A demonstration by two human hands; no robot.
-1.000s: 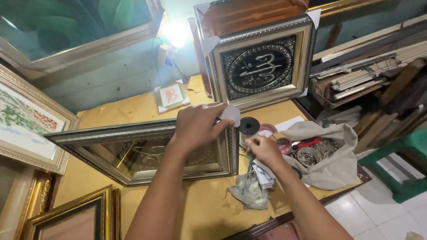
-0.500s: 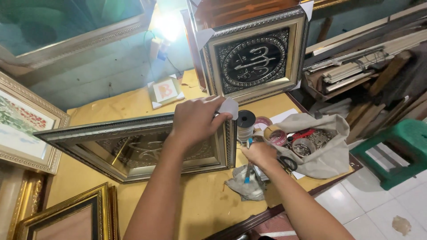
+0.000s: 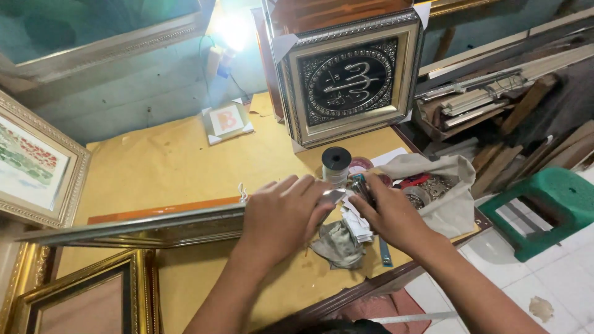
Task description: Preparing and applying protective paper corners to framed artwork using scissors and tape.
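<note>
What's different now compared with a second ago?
The silver picture frame has been tipped up onto its edge; before, it lay flat. The left hand still grips its corner. The right hand has come closer to that corner. The square framed plaque and black spool stayed put.

Spool (image 3: 336,162) behind frame (image 3: 154,224)

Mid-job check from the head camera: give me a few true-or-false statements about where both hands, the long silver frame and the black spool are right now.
1. The left hand grips the corner of the long silver picture frame. True.
2. The black thread spool lies tipped on the floor. False: it stands upright on the yellow-covered table.
3. The right hand is beside the beige cloth bag. True.
4. The green plastic stool sits on the table. False: it stands on the tiled floor.
</note>
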